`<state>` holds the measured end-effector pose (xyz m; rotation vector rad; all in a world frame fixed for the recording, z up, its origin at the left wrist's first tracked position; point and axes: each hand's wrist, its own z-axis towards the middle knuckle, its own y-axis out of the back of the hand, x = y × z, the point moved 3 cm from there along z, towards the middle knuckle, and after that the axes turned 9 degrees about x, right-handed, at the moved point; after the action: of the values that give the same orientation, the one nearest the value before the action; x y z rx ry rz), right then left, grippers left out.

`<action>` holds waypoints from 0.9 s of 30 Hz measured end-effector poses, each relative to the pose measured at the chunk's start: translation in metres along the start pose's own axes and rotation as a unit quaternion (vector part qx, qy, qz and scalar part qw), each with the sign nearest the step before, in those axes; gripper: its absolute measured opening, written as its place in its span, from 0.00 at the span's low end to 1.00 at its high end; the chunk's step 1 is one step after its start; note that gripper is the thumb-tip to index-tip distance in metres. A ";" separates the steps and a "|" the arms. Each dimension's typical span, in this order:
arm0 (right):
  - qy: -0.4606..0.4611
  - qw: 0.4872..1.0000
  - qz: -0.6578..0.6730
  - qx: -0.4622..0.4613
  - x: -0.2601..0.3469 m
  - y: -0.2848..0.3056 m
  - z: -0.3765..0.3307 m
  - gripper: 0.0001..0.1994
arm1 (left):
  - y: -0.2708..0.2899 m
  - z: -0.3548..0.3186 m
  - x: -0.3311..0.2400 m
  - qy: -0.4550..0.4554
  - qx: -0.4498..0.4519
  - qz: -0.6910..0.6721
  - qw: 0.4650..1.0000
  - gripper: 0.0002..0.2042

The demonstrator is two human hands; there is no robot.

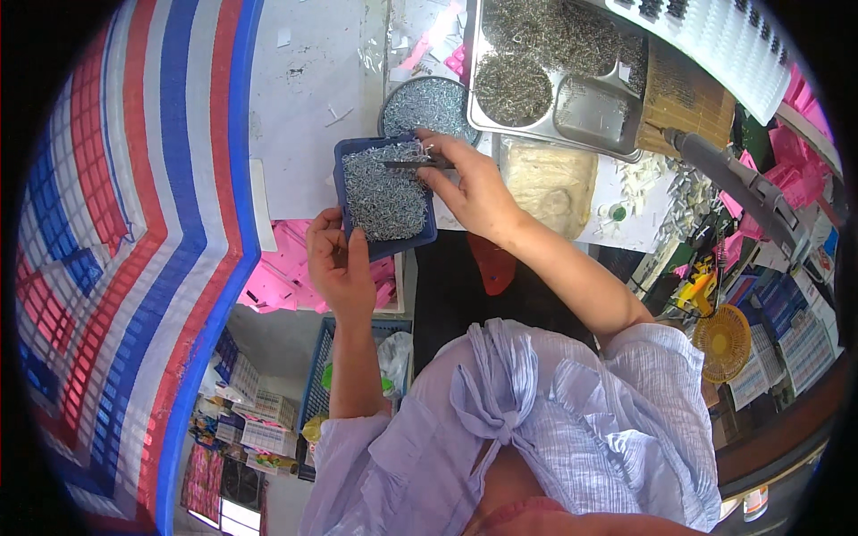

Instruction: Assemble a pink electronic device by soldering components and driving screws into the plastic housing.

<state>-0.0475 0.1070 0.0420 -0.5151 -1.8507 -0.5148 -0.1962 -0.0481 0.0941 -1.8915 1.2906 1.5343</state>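
Note:
A blue rectangular tray [430, 230] heaped with small silvery screws [384, 201] is tilted a little at the table's near edge. My left hand [341, 272] grips its near left corner, thumb on the rim and fingers beneath. Over the tray's far right part, my right hand [474, 183] is closed on a slim dark tool [413, 164] that looks like tweezers. The tool's tip lies on the screws; its kind is not fully clear. Right behind the tray stands a round dish [384, 112] filled with similar silvery pieces.
A metal tray [483, 114] with compartments of small brownish metal parts stands at the far right, beside cardboard [684, 89]. Nearer lies a wrapped yellowish block [550, 183]. Pink parts [286, 268] sit below the left table edge. A striped sheet [192, 179] hangs at left.

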 end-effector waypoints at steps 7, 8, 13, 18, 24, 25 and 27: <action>0.107 0.990 -0.092 0.024 0.039 -0.008 -0.023 0.17 | 0.024 -0.009 0.047 0.040 -0.003 -0.112 0.993 0.06; 0.110 0.987 -0.107 0.042 0.048 -0.012 -0.028 0.17 | 0.026 -0.011 0.055 0.045 0.000 -0.168 0.985 0.04; 0.131 0.966 -0.221 0.035 0.087 -0.024 -0.039 0.15 | 0.036 -0.024 0.080 0.031 0.023 -0.325 0.945 0.04; 0.115 0.933 -0.337 0.043 0.123 -0.010 -0.047 0.13 | 0.022 -0.040 0.039 -0.005 0.066 -0.377 0.924 0.10; 0.251 0.921 -0.290 -0.062 0.211 0.061 -0.142 0.15 | -0.013 -0.056 -0.043 -0.030 0.208 -0.426 0.880 0.10; 0.254 0.930 -0.253 -0.082 0.213 0.074 -0.164 0.14 | -0.027 -0.061 -0.055 -0.039 0.229 -0.426 0.874 0.04; 0.264 0.933 -0.198 -0.141 0.214 0.106 -0.208 0.11 | -0.056 -0.073 -0.104 -0.062 0.258 -0.363 0.893 0.22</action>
<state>0.1045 0.0951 0.3200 -0.1545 -1.3595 -1.0897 -0.1064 -0.0327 0.1994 -1.6073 0.6914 0.8006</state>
